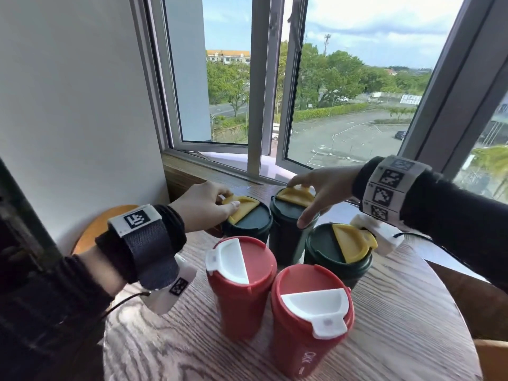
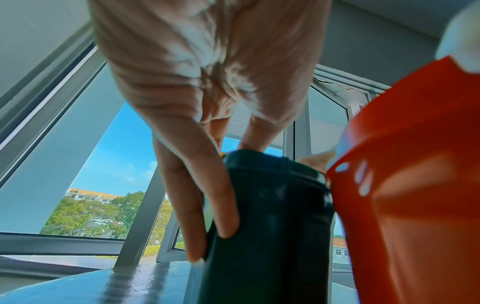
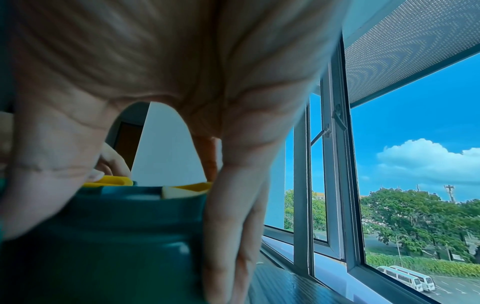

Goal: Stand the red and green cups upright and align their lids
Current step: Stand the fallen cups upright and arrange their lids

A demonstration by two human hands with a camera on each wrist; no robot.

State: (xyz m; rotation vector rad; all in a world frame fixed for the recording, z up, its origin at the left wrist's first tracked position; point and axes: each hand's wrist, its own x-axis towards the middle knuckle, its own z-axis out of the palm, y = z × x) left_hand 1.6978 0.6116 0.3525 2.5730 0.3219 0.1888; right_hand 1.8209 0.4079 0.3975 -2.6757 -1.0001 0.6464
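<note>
Five cups stand upright on a round wooden table (image 1: 412,325). Two red cups with white flaps are in front, one on the left (image 1: 242,295) and one on the right (image 1: 308,339). Behind them are three dark green cups with yellow flaps. My left hand (image 1: 228,200) grips the top of the back left green cup (image 1: 253,218), thumb on its yellow flap; in the left wrist view its fingers (image 2: 207,205) reach down the cup's side (image 2: 272,216). My right hand (image 1: 298,203) grips the lid of the back middle green cup (image 1: 286,237), with the thumb (image 3: 39,174) and fingers on opposite sides of that cup (image 3: 116,236). The third green cup (image 1: 324,251) stands free at the right.
A wooden window sill (image 1: 192,171) and an open window (image 1: 264,105) lie just behind the cups. A white wall (image 1: 68,105) is at the left, with a round orange wooden seat (image 1: 96,226) below it. The cups stand close together, almost touching.
</note>
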